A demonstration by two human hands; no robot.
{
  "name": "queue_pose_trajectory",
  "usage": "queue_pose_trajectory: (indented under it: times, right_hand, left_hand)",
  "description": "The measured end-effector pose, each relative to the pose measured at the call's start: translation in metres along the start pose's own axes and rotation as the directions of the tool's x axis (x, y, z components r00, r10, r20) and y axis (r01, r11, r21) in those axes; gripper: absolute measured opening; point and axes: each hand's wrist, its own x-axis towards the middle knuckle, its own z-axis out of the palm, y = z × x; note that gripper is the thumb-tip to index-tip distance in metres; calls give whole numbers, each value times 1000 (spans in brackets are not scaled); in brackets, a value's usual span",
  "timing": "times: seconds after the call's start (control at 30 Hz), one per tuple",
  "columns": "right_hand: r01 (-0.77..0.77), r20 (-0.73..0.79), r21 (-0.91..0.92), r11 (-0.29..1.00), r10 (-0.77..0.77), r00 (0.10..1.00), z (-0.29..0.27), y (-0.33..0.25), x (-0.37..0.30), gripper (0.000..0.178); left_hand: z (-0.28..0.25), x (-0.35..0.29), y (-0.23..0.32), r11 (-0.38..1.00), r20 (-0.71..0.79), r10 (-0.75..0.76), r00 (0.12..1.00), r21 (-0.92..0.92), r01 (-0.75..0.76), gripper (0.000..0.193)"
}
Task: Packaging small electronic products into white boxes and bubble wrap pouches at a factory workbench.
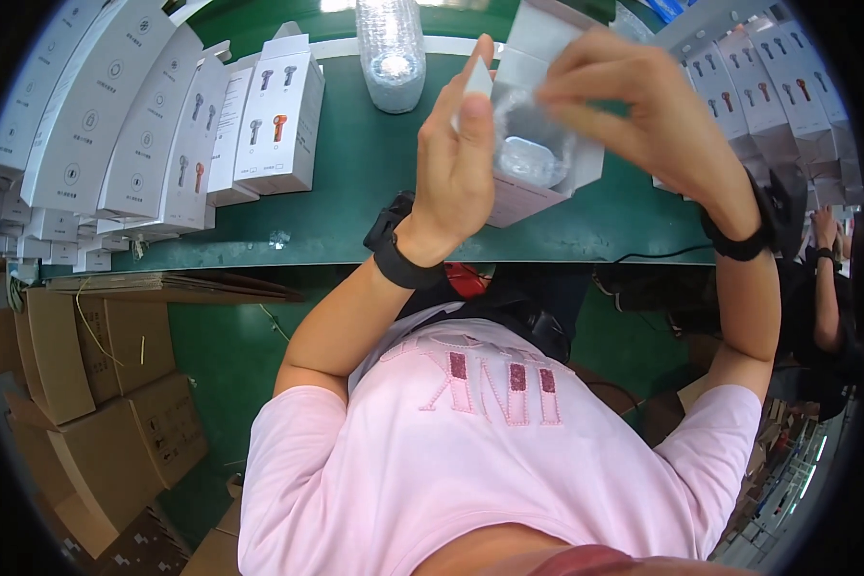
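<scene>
In front of me on the green table stands a white carton (523,202) with its top open and a flap raised at the back. Inside it lies something wrapped in clear plastic (533,161); its kind is hard to make out. My left hand (456,158) is against the carton's left side, a small white flap caught between thumb and fingers. Over the opening is my right hand (624,101), its fingers bent and smeared by motion, so whether they grip anything is hidden. Behind the carton, a clear bubble-wrapped bundle (392,67) stands on the table.
Rows of white printed cartons (278,120) line the table's left, with more cartons (773,86) at the far right. Brown cardboard boxes (115,432) are stacked on the floor at left. A black cable (664,254) runs along the table edge. Another person's arm (826,288) shows at right.
</scene>
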Motion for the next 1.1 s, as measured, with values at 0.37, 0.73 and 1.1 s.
queue_pose_trajectory:
  times: [0.37, 0.73, 1.1]
  right_hand:
    - [-636, -306, -192, 747, 570, 763, 126, 87, -54, 34]
    - [-13, -508, 719, 695, 538, 672, -24, -12, -40, 19]
    - [-22, -712, -109, 994, -62, 700, 22, -54, 30, 18]
  left_hand:
    - [-25, 0, 19, 998, -169, -55, 984, -34, 50, 57]
    - [-27, -7, 15, 979, -93, -31, 995, -203, 12, 58]
    - [-21, -6, 16, 987, -183, 3, 983, -156, -32, 56]
